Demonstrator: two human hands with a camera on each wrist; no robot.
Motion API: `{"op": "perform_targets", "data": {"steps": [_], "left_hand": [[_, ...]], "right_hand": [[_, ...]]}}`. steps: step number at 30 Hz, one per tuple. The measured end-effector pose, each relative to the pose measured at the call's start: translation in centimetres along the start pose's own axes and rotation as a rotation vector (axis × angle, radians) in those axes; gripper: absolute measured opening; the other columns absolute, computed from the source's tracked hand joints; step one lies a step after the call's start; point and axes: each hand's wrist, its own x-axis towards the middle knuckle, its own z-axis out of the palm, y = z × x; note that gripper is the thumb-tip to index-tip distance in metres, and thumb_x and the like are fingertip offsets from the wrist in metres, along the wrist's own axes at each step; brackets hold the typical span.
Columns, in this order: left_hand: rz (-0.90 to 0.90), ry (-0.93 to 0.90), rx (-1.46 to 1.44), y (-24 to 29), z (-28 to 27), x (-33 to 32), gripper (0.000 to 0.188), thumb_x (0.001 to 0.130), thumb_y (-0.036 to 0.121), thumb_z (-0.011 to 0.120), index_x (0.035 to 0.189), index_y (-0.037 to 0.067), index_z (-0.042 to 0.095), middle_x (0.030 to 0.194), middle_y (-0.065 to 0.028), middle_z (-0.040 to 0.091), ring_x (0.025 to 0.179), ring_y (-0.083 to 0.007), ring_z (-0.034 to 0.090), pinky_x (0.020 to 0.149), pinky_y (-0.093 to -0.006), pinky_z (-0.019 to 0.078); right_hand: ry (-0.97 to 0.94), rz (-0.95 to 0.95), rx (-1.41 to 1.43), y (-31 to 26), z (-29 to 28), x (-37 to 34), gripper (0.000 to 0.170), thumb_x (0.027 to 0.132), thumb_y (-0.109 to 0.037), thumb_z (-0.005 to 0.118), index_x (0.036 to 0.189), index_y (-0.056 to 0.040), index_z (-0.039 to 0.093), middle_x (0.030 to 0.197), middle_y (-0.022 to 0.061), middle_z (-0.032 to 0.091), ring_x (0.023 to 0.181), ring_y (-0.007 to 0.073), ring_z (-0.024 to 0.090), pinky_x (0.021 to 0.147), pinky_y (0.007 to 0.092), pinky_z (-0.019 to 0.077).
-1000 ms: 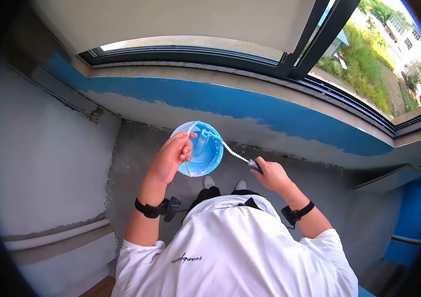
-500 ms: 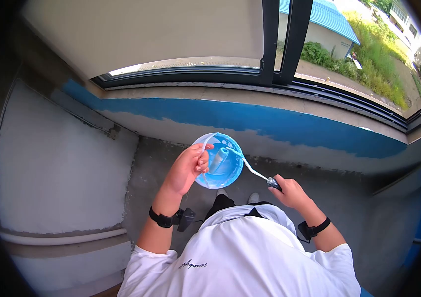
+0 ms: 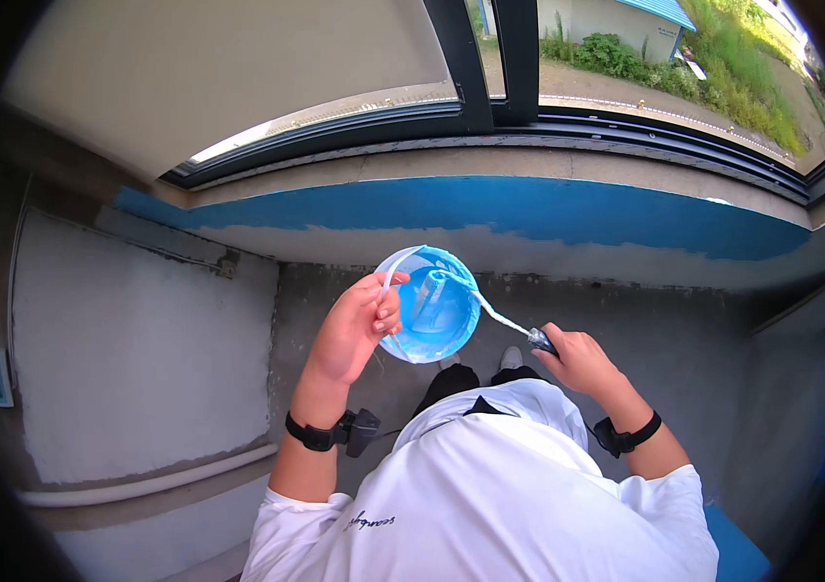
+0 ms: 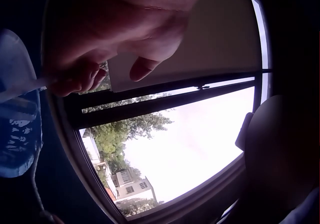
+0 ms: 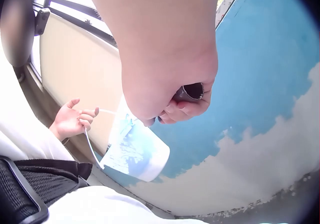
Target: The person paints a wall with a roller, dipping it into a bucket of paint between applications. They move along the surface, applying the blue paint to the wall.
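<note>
A white bucket [image 3: 451, 339] with blue paint inside hangs by its white handle [image 3: 390, 272] from the left hand [image 3: 359, 325], whose fingers curl round that strap. Inside the bucket lies a paint roller [image 3: 429, 299], coated light blue. Its white-blue rod passes over the rim to a dark grip [image 3: 540, 339], which the right hand [image 3: 582, 362] holds. In the right wrist view the right hand [image 5: 170, 83] wraps the dark grip [image 5: 192, 91], with the tilted bucket [image 5: 137, 151] beyond it. The left wrist view shows the left hand [image 4: 120, 33] and part of the bucket [image 4: 20, 129].
Ahead runs a low wall with a blue painted band [image 3: 529, 209] above an unpainted part, under a window sill [image 3: 412, 167]. A pale wall panel [image 3: 141, 339] and a white pipe [image 3: 151, 487] stand at the left. Two shoes show on the grey floor [image 3: 335, 301].
The head view has shifted, with more of the yard outside showing. Both hands keep their hold; the bucket and roller sit farther right in the picture than one second ago.
</note>
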Motion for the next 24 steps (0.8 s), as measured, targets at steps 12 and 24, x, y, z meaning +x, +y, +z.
{"op": "perform_targets", "data": {"steps": [12, 24], "left_hand": [[-0.021, 0.009, -0.005, -0.4, 0.1, 0.6, 0.047, 0.089, 0.029, 0.041, 0.117, -0.007, 0.043, 0.07, 0.0016, 0.036, 0.064, -0.0079, 0.034, 0.066, -0.0249, 0.0338], [-0.029, 0.033, -0.001, 0.2, 0.1, 0.5, 0.048, 0.086, 0.029, 0.042, 0.117, -0.007, 0.044, 0.07, 0.0013, 0.036, 0.063, -0.0082, 0.034, 0.064, -0.0242, 0.0329]], "right_hand": [[0.025, 0.011, 0.028, 1.5, 0.6, -0.3, 0.02, 0.088, -0.02, 0.059, 0.088, -0.004, 0.048, 0.071, 0.0171, 0.06, 0.065, 0.0355, 0.059, 0.058, 0.0409, 0.0456], [0.023, -0.003, 0.05, 1.2, 0.8, 0.3, 0.019, 0.088, -0.02, 0.058, 0.09, -0.0042, 0.048, 0.074, 0.017, 0.061, 0.068, 0.0362, 0.06, 0.061, 0.0424, 0.0459]]}}
